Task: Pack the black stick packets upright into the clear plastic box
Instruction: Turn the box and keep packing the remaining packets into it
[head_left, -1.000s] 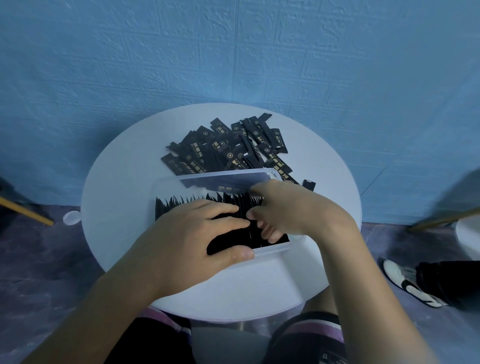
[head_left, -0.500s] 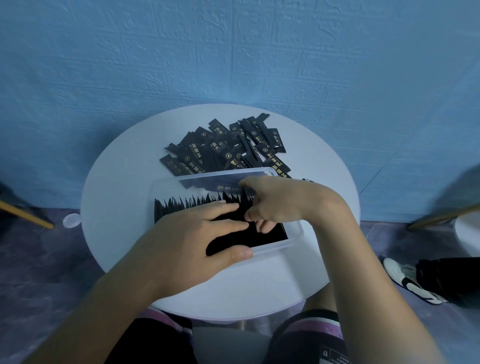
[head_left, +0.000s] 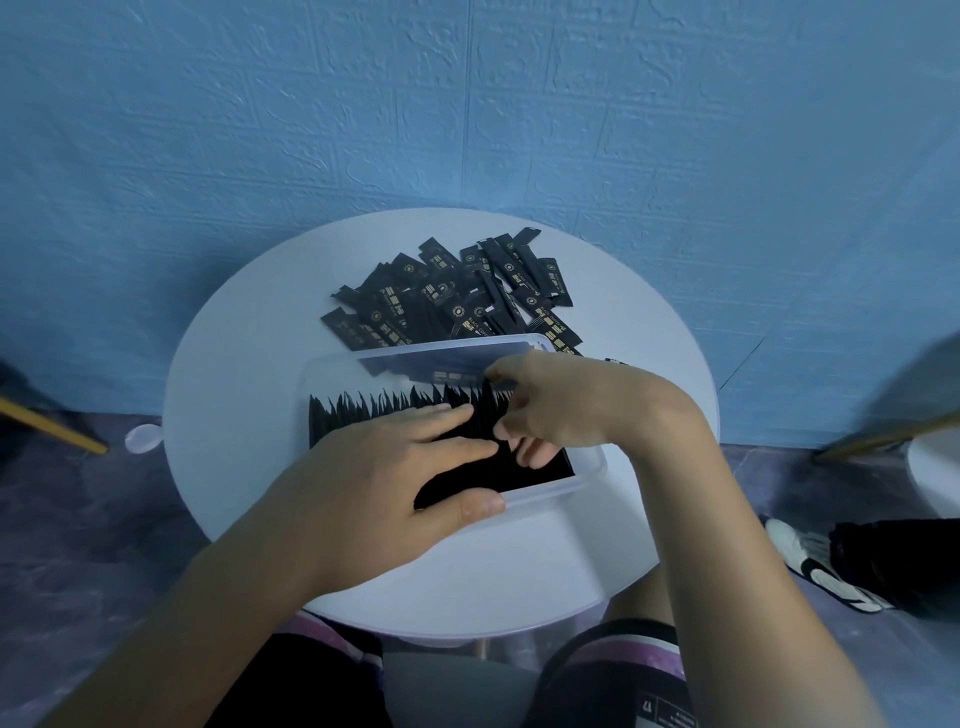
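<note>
A clear plastic box (head_left: 589, 470) sits in the middle of the round white table (head_left: 623, 312). A dense row of black stick packets (head_left: 363, 413) stands upright inside it. My left hand (head_left: 395, 478) lies flat over the row, fingers straight on the packet tops, thumb along the box's near wall. My right hand (head_left: 561, 405) reaches in at the right end, its fingers curled among the upright packets there; what they hold is hidden. A loose pile of black packets (head_left: 452, 296) with gold print lies flat behind the box.
A blue textured wall rises right behind the table. A small white round object (head_left: 143, 438) shows on the floor at the left. Another person's shoe (head_left: 821, 566) and dark trouser leg are at the right, near a chair leg (head_left: 883, 439).
My right hand has drawn slightly back toward the box's far right corner. The left hand stays flat on the upright packets. The camera has tilted a little.
</note>
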